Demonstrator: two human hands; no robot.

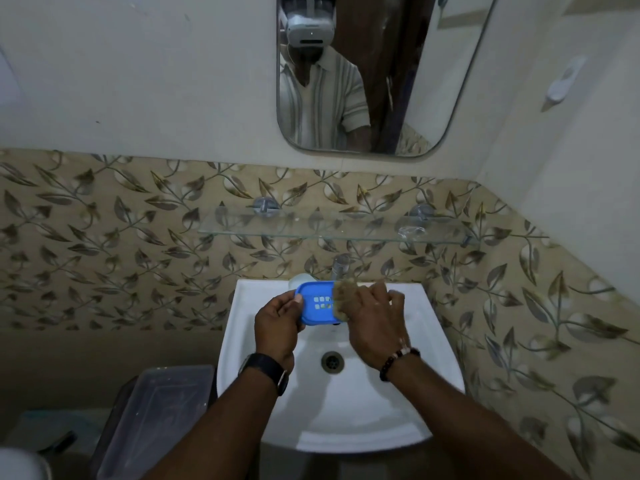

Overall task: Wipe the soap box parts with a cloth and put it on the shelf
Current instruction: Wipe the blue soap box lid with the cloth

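Person at a white sink [398,393], hands held over the basin. The left hand [277,323] pinches the left end of the blue slotted tray [317,304], thumb on top. The right hand [375,320], fingers curled, grips a brownish cloth [341,299] and presses it on the tray's right end. The tray sits above the basin, just before the tap [341,266]. A glass shelf [311,226] hangs on the tiled wall above, below a mirror [381,64]. A clear lidded box [156,410] stands left of the sink.
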